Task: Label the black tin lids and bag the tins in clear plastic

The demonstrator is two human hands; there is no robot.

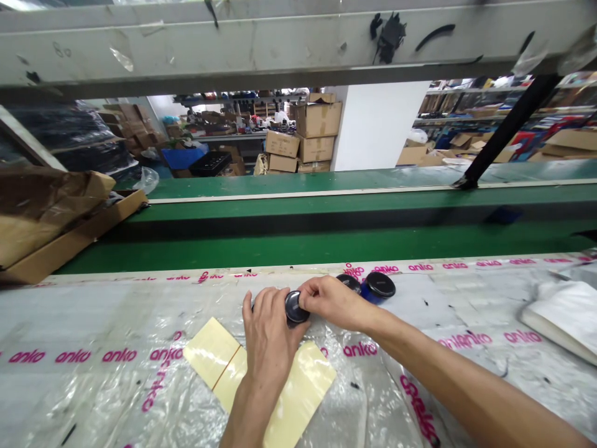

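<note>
A small round container with a glossy black top (293,310) stands on the plastic-covered table. My left hand (268,326) is wrapped around its left side, the fingers curled and partly hiding it. My right hand (329,302) has thumb and forefinger pinched together at the right edge of the black top; whatever is between the fingertips is too small or hidden to tell. Just past my right hand stand two similar containers, one dark-topped container (349,283) partly covered by the hand and one blue container with a black lid (380,286). Pale yellow sheets (303,392) lie beneath my left wrist.
Clear plastic printed with pink lettering (119,355) covers the table. Beyond its edge runs a green conveyor belt (261,246). An open cardboard box (69,242) sits at the left, white material (566,314) at the right. A black post (510,134) rises behind the belt, and a beam (280,50) crosses overhead.
</note>
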